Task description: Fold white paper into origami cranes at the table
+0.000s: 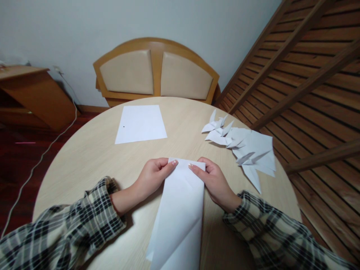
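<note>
A folded white sheet of paper [180, 213] lies on the round pale wooden table [92, 157], running from my hands toward me. My left hand [153, 178] pinches its far left corner, thumb on top. My right hand [213, 180] pinches the far right corner in the same way. Both hands are closed on the paper's top edge. My sleeves are plaid.
A flat white sheet [140, 123] lies at the far left of the table. Several folded white paper cranes [242, 148] are heaped at the right edge. A wooden chair [156, 71] stands behind the table. A white cable [39, 161] runs across the floor at left.
</note>
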{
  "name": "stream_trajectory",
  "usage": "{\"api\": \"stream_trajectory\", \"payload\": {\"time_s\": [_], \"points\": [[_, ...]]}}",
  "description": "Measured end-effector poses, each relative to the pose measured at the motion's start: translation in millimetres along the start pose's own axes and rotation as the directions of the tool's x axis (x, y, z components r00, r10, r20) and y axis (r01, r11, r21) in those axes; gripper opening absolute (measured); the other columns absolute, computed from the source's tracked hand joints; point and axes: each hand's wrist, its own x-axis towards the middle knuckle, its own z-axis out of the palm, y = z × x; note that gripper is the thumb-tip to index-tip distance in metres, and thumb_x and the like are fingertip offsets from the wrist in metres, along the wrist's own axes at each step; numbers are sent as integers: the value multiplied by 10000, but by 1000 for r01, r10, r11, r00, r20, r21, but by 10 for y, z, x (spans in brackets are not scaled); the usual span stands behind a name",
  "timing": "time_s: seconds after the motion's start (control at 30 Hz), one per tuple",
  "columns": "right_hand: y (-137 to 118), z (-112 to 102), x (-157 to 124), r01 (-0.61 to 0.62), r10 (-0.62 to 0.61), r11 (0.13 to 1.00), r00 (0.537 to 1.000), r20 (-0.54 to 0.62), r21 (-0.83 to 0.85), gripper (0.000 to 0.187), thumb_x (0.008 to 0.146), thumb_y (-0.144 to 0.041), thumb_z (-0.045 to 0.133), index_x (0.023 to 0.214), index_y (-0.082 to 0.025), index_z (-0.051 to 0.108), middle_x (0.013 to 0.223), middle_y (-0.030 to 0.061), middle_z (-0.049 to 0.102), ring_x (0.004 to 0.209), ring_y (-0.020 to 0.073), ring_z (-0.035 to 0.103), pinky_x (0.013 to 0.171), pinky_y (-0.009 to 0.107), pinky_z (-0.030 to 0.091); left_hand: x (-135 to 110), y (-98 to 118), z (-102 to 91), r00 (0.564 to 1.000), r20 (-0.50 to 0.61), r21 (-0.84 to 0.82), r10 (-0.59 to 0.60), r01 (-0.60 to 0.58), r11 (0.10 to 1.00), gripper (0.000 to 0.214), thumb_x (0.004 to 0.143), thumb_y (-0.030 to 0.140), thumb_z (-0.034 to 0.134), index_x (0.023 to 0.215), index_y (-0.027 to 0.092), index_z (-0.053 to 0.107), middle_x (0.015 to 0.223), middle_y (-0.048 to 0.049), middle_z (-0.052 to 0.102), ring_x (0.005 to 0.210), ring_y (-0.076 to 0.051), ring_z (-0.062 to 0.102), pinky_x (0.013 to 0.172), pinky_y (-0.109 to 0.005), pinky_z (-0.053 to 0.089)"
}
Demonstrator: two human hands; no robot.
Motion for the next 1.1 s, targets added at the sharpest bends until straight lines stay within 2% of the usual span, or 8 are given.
{"api": "stream_trajectory", "payload": {"time_s": [0.37,0.53,0.7,0.87,1.1], "points": [[-28,9,-9,1,-1,1000,1000,17,27,422,752,-529,719,679,-197,470,629,-44,410,582,107,374,508,234,286,5,-14,-9,999,-23,-13,-28,27,1000,411,771,527,683,697,123,673,619,-19,600,543,-113,497,491,-222,380],[-39,14,7,64,-64,997,998,18,37,432,818,-552,639,652,-198,456,631,-38,401,585,112,362,525,241,296,3,-22,-31,998,-55,25,-11,12,1000,416,792,526,662,677,127,653,606,-15,584,535,-112,491,474,-217,367],[-9,-16,41,167,-169,984,985,-35,-60,423,889,-548,540,665,-195,475,646,-26,417,613,124,381,564,251,332,-2,-34,-53,997,-76,61,12,-8,998,428,803,522,642,639,128,616,577,-5,537,534,-112,473,476,-223,358],[2,-32,49,187,-206,962,975,-81,-197,430,915,-549,474,666,-198,461,639,-16,439,618,137,418,569,265,346,-10,36,-33,996,-84,106,34,-25,994,432,788,521,635,610,130,584,558,11,475,524,-103,420,472,-225,331],[-47,-19,30,231,-337,874,922,-192,-427,420,927,-467,462,605,-201,414,573,-32,398,566,122,376,528,262,297,-12,83,-9,981,-100,253,165,-135,958,410,812,465,614,565,144,549,537,32,388,509,-91,344,456,-220,284]]}}
